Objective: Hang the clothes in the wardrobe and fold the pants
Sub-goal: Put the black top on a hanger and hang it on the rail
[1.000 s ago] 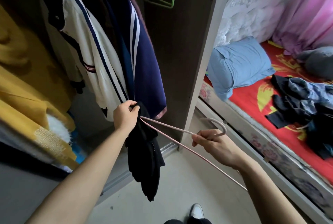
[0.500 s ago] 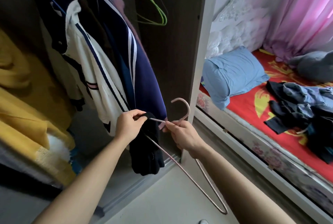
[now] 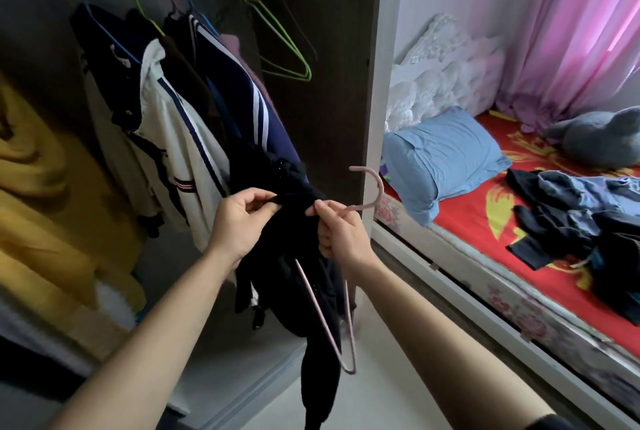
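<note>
A black garment (image 3: 304,291) hangs in front of the open wardrobe (image 3: 329,48), draped over a pink wire hanger (image 3: 370,194). My left hand (image 3: 242,218) pinches the garment's top edge. My right hand (image 3: 339,232) grips the hanger's neck just under the hook and pinches the cloth there. The hanger's lower end (image 3: 348,353) pokes out below my hands, pointing down. More dark clothes (image 3: 571,221) lie piled on the red bed sheet (image 3: 485,208) at the right.
A white striped shirt (image 3: 180,152) and a navy jacket (image 3: 242,107) hang on the rail, with bare green hangers (image 3: 277,38) to their right. Yellow bedding (image 3: 41,208) fills the wardrobe's left side. A blue pillow (image 3: 446,156) and a grey plush toy (image 3: 599,138) lie on the bed.
My hands have risen and come together. The black garment now lies over the hanger's upper arm, and the hanger has turned from slanting outward to hanging nearly straight down.
</note>
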The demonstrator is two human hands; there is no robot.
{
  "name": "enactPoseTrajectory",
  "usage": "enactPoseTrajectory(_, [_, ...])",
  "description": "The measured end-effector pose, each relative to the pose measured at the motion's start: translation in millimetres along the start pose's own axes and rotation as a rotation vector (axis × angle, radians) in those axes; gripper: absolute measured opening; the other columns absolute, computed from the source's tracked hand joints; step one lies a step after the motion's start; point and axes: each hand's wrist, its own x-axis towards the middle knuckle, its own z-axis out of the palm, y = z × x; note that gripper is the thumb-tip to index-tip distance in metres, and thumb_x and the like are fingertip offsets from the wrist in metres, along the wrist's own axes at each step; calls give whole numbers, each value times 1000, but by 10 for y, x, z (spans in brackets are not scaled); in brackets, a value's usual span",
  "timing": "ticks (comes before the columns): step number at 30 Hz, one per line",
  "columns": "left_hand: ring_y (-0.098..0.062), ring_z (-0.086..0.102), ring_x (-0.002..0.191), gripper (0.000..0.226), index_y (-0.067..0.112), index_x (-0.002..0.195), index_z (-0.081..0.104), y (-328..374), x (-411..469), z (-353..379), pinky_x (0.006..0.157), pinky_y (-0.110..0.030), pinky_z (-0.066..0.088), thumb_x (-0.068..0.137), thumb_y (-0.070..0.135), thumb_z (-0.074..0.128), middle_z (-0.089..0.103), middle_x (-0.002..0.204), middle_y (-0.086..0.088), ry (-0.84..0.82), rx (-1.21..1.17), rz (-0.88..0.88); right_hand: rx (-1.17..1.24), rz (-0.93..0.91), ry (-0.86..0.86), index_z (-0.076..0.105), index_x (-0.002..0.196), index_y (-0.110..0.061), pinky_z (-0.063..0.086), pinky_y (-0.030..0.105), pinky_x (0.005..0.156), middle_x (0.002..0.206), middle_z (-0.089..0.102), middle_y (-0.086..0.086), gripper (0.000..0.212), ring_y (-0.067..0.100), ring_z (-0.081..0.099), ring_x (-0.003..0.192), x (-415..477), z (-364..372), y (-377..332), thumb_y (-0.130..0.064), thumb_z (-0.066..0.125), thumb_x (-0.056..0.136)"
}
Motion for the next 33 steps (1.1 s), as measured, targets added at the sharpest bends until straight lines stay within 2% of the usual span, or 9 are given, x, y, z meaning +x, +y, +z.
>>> enactPoseTrajectory(5, [-12, 67, 74, 13, 11, 89, 76, 340, -102, 156, 74, -27, 56, 85, -1, 71, 75, 80, -5, -164, 24, 103, -570, -48, 81, 67, 91, -5, 48, 42, 63, 73, 61, 1, 27, 18, 57, 68, 201, 77, -38, -20, 47, 101])
enactPoseTrajectory(11, [-13, 67, 91, 13, 12, 98, 73, 373, -67, -28, 90, -33, 52, 86, 16, 75, 73, 93, -1, -234, -42, 100, -114, -106, 47, 43, 74, -18, 33, 25, 48, 60, 39, -1, 30, 10, 38, 50, 145, -59, -384, -14, 41, 104])
enactPoseTrajectory(14, [-12, 52, 123, 43, 24, 117, 67, 410, 152, -154, 106, -31, 40, 88, 56, 64, 59, 126, 2, -161, 350, 343, -167, -71, 75, 44, 71, -19, 37, 20, 54, 60, 44, -9, 31, 4, 42, 54, 127, -130, -499, -15, 41, 102])
enactPoseTrajectory(18, [-27, 37, 137, 53, 22, 125, 64, 436, 569, -164, 114, -54, 22, 100, 55, 31, 53, 137, -6, 42, 933, 718, -189, -82, 10, 46, 79, -19, 36, 29, 72, 74, 44, 1, 18, 12, 44, 72, 92, -144, -510, -30, 47, 92])
enactPoseTrajectory(20, [-28, 55, 117, 65, 15, 96, 71, 444, 662, -95, 110, -53, 25, 102, 56, 22, 66, 105, -4, -13, 947, 719, -136, -68, -67, 51, 86, -17, 37, 36, 79, 83, 48, 5, 16, 20, 46, 84, 61, -117, -539, -33, 47, 89])
enactPoseTrajectory(23, [-27, 57, 62, 62, 18, 55, 42, 554, 598, 128, 76, -35, 33, 104, 52, 24, 38, 53, 11, 31, 801, 753, -73, -61, -102, 52, 91, -11, 41, 33, 82, 86, 52, 8, 19, 18, 51, 84, 29, -120, -615, -20, 41, 102])
enactPoseTrajectory(25, [-21, 51, 55, 57, 22, 52, 35, 606, 518, 317, 73, -33, 29, 102, 48, 30, 32, 47, 13, 27, 785, 768, -57, -59, -106, 52, 84, -12, 42, 29, 78, 80, 54, 5, 25, 14, 53, 79, 14, -130, -629, -18, 37, 104])
enactPoseTrajectory(30, [-23, 38, 44, 61, 20, 42, 26, 655, 464, 438, 67, -33, 32, 97, 39, 44, 27, 35, 9, 102, 684, 697, 60, 66, -277, 63, 110, -6, 49, 32, 95, 105, 67, 10, 34, 19, 63, 99, -68, -243, -543, -22, 34, 106])
enactPoseTrajectory(33, [-21, 31, 41, 61, 20, 39, 24, 693, 500, 397, 56, -32, 24, 91, 36, 50, 27, 32, -1, 168, 530, 536, -24, 155, -448, 61, 125, -22, 44, 33, 102, 119, 68, -4, 45, 12, 62, 108, -72, -408, -457, -50, 38, 99])
